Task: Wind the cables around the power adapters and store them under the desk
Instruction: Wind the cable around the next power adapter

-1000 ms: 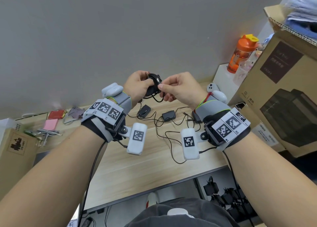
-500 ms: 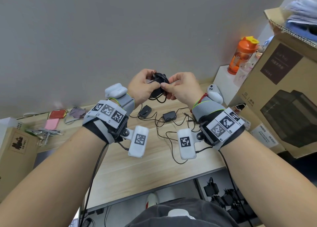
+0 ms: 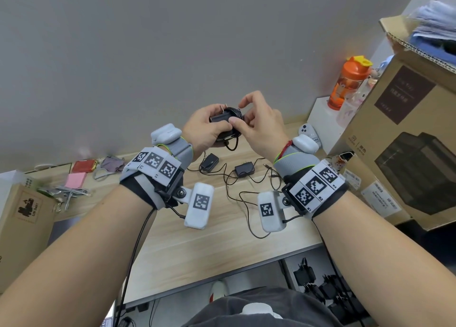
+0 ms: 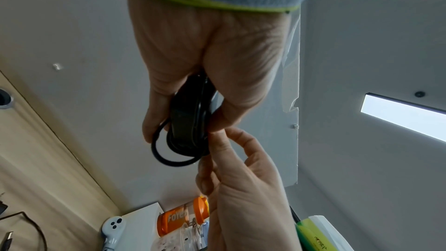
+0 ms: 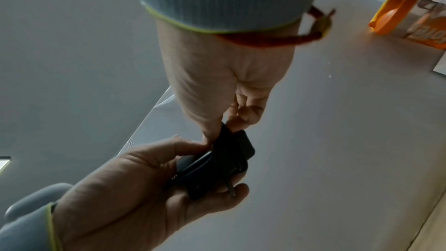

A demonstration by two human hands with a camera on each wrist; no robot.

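The left hand [image 3: 206, 129] is gripping the small black power adapter [image 3: 220, 119] above the table [image 3: 197, 240], while the right hand's [image 3: 261, 126] fingers [image 4: 217, 146] are pinching its thin cable [image 4: 169, 157]. The adapter looks light and rigid, but the cable is springy, so holding the coils themselves seems best.

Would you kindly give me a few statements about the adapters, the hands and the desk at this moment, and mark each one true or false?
1. The left hand grips a black power adapter with cable wound around it. True.
2. The right hand rests flat on the desk. False: it is raised, its fingertips at the held adapter's cable.
3. Two more adapters, the nearer-left adapter and the nearer-right adapter, lie on the desk with their cables loose. True.
4. The orange bottle lies tipped over on the desk. False: it stands upright on a white box.
5. Black adapters already lie under the desk. True.
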